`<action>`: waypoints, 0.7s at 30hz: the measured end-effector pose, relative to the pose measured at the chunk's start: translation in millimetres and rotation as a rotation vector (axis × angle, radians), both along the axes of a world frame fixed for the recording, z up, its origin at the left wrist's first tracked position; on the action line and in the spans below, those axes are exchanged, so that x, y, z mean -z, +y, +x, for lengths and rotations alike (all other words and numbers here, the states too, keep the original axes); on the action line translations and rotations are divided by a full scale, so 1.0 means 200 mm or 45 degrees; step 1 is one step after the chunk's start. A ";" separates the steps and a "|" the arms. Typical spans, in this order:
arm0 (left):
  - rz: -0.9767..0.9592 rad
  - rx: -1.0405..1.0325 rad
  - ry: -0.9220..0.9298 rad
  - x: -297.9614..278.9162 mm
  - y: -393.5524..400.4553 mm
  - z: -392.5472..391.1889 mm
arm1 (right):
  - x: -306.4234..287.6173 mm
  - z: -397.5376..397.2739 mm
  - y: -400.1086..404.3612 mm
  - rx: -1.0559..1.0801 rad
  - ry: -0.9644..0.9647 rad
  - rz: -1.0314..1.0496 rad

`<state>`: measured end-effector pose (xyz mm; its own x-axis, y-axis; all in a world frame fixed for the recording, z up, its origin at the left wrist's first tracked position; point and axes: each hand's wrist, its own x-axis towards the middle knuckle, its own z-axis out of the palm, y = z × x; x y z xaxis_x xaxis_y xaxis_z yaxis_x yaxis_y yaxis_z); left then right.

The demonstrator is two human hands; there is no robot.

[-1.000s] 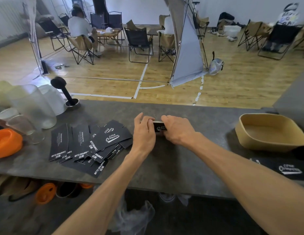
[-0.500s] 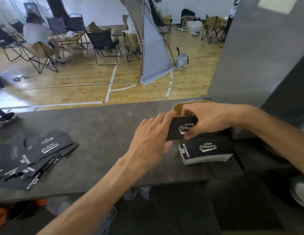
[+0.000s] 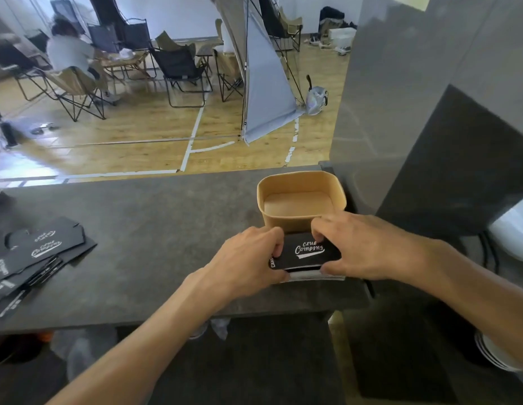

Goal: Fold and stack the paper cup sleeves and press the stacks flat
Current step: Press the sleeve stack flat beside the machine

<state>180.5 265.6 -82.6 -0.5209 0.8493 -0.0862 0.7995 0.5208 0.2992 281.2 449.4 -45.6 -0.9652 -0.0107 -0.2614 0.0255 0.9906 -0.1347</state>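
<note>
Head view: both hands (image 3: 312, 258) clasp the sleeve stack (image 3: 308, 255) between them.

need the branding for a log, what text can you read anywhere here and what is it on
"CLUB Camping": white script on the top sleeve of the stack gripped by the left hand and right hand.
"CAM...": its left edge, rest hidden.
"CLUB Camping": on the loose sleeves at left, seen tilted.
Small edge print on those: too blurred to read.

Black folded sleeve stack (image 3: 308, 254) flat on counter; loose unfolded sleeves (image 3: 35, 255) far left.
</note>
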 end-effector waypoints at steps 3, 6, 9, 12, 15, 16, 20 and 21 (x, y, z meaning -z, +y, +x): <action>-0.049 0.018 -0.034 0.02 0.00 0.00 | 0.03 0.00 0.00 -0.038 0.008 0.044; -0.056 0.007 -0.066 0.03 0.01 0.00 | 0.06 0.00 0.00 -0.069 0.033 0.069; -0.064 0.016 -0.078 0.03 0.02 0.00 | 0.08 0.00 -0.01 -0.078 0.065 0.081; -0.103 0.028 -0.073 0.01 0.03 0.00 | 0.09 0.00 -0.03 -0.101 0.108 0.126; -0.140 0.051 -0.041 0.00 0.05 0.00 | 0.10 -0.01 -0.04 -0.121 0.101 0.184; -0.147 0.058 -0.029 0.00 0.06 0.01 | 0.11 -0.02 -0.04 -0.115 0.086 0.190; -0.155 0.078 0.012 -0.01 0.07 0.01 | 0.14 -0.04 -0.05 -0.108 0.043 0.217; -0.154 0.082 0.020 -0.01 0.07 0.02 | 0.14 -0.05 -0.04 -0.115 0.036 0.224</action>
<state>183.6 278.9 -80.4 -0.4674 0.8651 -0.1819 0.8368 0.4993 0.2245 272.1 440.4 -72.9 -0.9695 -0.0540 -0.2393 -0.0658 0.9970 0.0413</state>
